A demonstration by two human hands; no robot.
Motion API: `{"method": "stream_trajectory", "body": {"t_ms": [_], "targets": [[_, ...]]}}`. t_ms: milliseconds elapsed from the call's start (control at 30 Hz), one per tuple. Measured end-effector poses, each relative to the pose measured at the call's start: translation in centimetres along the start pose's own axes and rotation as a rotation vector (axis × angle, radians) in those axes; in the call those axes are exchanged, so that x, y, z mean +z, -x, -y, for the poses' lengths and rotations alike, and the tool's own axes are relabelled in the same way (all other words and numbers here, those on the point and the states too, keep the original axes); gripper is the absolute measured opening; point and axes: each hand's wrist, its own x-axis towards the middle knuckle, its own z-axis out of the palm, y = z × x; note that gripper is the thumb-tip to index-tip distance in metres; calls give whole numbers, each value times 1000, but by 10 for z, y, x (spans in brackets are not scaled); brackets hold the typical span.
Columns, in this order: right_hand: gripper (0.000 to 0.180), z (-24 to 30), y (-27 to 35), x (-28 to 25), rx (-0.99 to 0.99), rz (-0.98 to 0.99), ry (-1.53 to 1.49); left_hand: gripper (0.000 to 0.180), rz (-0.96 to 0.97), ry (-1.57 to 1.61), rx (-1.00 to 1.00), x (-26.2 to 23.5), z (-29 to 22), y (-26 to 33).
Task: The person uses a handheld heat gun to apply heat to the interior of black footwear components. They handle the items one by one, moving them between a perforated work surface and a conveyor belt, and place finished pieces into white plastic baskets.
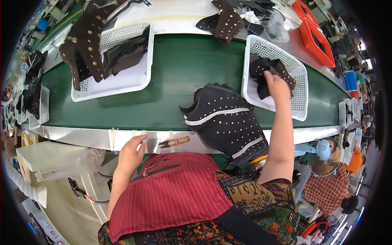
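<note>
Inside the right white basket (301, 81): dark studded pieces (258, 67), loosely heaped.
Right hand (279, 85): over the heap, fingertips at the pieces; whether they pinch one, I cannot tell.
Left hand (130, 153): empty, thumb apart from fingers, near the orange-handled snips (175, 141) on the metal edge (85, 135).
Feel: probably light, soft and floppy, slightly bumpy.
Hold: likely best pinched at a free edge.

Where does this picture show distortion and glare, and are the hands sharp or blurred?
In the head view, the edges of the green belt and metal ledge bend; in the head view, pale reflections lie on both; in the head view, the left hand and right hand look fairly sharp.
</note>
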Motion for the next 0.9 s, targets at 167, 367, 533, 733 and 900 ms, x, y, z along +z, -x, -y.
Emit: {"method": "stream_trajectory", "body": {"t_ms": [167,367,533,733,900], "targets": [[39,-33,7,-81,-27,-407,-117,24,-34,52,-107,-4,8,14],[29,-43,10,-161,-132,-546,-679,25,-91,132,-57,-11,7,9],[29,22,56,-199,-459,-431,-1126,33,-88,225,43,-26,-12,6],[31,166,171,-204,-788,-436,-1046,65,-223,234,337,-79,-62,6],[27,252,263,-162,-1293,-133,-1108,84,-437,352,572,-119,-61,43]]}}
